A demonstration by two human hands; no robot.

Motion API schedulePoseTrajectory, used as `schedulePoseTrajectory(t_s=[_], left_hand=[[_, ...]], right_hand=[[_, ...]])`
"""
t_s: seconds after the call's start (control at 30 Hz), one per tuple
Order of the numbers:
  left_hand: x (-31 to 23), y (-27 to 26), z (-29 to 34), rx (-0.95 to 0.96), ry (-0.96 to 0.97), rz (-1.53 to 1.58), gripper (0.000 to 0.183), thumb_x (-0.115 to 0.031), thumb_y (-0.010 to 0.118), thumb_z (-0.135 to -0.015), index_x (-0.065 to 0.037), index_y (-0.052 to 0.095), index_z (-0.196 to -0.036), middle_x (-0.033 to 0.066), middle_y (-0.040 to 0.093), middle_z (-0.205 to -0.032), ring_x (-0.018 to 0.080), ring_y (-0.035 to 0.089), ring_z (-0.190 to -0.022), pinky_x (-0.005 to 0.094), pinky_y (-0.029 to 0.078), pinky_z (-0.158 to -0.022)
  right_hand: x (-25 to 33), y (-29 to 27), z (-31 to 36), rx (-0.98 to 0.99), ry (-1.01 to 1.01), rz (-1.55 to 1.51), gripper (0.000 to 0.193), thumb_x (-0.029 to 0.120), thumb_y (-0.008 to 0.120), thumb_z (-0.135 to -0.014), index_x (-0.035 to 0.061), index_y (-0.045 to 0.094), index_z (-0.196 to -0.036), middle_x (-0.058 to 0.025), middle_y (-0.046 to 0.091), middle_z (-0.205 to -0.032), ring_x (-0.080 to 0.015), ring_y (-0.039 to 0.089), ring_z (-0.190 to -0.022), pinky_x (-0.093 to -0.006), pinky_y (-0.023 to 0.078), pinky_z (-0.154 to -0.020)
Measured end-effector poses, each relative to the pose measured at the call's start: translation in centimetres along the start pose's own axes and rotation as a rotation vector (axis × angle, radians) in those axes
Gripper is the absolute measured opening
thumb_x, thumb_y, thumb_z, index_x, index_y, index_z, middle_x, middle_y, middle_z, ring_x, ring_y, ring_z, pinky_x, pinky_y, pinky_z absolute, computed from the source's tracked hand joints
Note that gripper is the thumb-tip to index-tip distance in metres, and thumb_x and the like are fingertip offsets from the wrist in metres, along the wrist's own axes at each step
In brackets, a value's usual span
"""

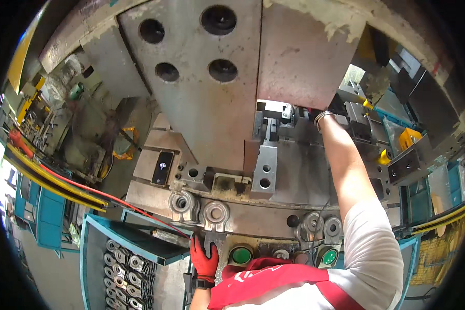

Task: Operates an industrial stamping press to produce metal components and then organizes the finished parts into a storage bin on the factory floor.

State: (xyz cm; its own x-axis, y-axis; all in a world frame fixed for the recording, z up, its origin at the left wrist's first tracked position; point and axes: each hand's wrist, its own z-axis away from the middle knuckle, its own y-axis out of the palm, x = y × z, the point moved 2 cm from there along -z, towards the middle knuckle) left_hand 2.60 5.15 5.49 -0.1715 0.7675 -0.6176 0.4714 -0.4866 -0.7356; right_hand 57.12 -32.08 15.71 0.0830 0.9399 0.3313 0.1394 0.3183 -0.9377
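At the front edge of the press bed (pixel 258 217), bare room on its right, a ringed metal part (pixel 216 226) is lying with long axis front-to-back, stub toward the worker (pixel 274 287), whose left hand (pixel 204 262) is resting loosely open nearby while the right hand (pixel 315 114), its grip impossible to tell, is reaching beneath the upper block (pixel 307 57).

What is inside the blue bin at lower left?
Several rows of metal rings with dark stems lie inside the blue bin. They cover whatever is beneath them, including the bin's floor.
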Motion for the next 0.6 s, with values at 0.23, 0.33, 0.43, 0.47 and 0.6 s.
schedulePoseTrajectory(t_s=[0.23, 0.33, 0.43, 0.47, 0.6], left_hand=[[-0.5, 1.9, -0.3, -0.085, -0.185, 0.394, 0.059, -0.010, 0.060, -0.074, 0.005, 0.033, -0.124, 0.0212, 0.039, -0.124, 0.0295, 0.038, -0.116, 0.0356, 0.029, -0.097], [0.4, 3.7, 0.9, -0.048, -0.324, 0.521, 0.058, -0.010, 0.060, -0.075, 0.005, 0.032, -0.124, 0.0204, 0.038, -0.125, 0.0283, 0.037, -0.116, 0.0348, 0.028, -0.098], [3.3, 3.7, 4.6, 0.164, -0.538, 0.581, 0.068, -0.029, 0.060, -0.077, 0.008, 0.030, -0.125, 0.0237, 0.036, -0.126, 0.0277, 0.034, -0.119, 0.0348, 0.027, -0.098], [2.0, 3.1, 4.5, 0.294, -0.548, 0.487, 0.073, -0.037, 0.060, -0.076, 0.009, 0.031, -0.124, 0.0245, 0.036, -0.126, 0.0289, 0.034, -0.119, 0.0345, 0.028, -0.098], [3.3, 10.1, 6.8, 0.634, -0.488, 0.481, 0.084, -0.056, 0.064, -0.062, -0.002, 0.036, -0.120, 0.0251, 0.045, -0.116, 0.0342, 0.046, -0.107, 0.0421, 0.039, -0.086]], right_hand=[[8.9, -6.9, 13.9, -0.102, 0.018, 0.160, 0.070, 0.054, 0.045, -0.077, -0.0012, 0.039, -0.120, -0.0234, 0.049, -0.113, -0.0373, 0.040, -0.110, -0.0417, 0.033, -0.091], [10.1, -9.3, 26.8, -0.308, -0.487, -0.186, 0.065, 0.032, 0.055, -0.080, -0.0065, 0.028, -0.125, -0.0262, 0.037, -0.123, -0.0386, 0.034, -0.116, -0.0394, 0.027, -0.097], [10.6, -9.9, 39.5, -0.104, -0.696, -0.459, 0.056, 0.013, 0.062, -0.074, -0.0041, 0.038, -0.122, -0.0198, 0.042, -0.122, -0.0335, 0.038, -0.116, -0.0383, 0.029, -0.097], [8.6, -10.3, 42.8, -0.020, -0.583, -0.497, 0.054, 0.011, 0.061, -0.074, -0.0047, 0.039, -0.121, -0.0189, 0.043, -0.122, -0.0315, 0.040, -0.114, -0.0371, 0.028, -0.097], [-4.4, -5.4, 49.8, -0.071, -0.024, -0.729, 0.046, 0.003, 0.051, -0.080, -0.0036, 0.036, -0.123, -0.0156, 0.041, -0.124, -0.0243, 0.039, -0.114, -0.0343, 0.030, -0.095]])
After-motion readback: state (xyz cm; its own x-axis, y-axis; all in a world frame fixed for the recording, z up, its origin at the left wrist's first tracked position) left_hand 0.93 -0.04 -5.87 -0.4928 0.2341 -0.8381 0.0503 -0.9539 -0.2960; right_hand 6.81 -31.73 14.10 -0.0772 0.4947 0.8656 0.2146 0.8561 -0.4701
